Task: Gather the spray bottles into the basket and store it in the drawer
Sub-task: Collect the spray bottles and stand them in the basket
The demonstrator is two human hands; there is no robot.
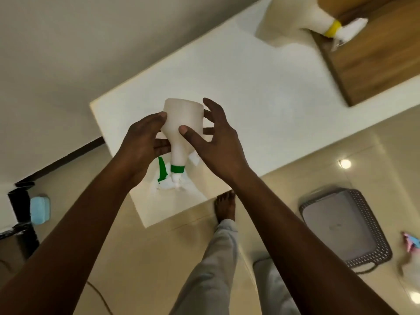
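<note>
One green-collared bottle (184, 114), one yellow-collared bottle (318, 18), one basket (383, 241).

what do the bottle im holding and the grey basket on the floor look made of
The spray bottle looks like opaque white plastic, with a smooth, matte, evenly curved wall. The basket looks like moulded grey plastic: its wall is a regular lattice of holes and its solid base has a dull sheen. Neither is certain from sight alone.

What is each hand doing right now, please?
Left hand: holding the green-collared white plastic spray bottle.
Right hand: holding the same bottle.
</note>
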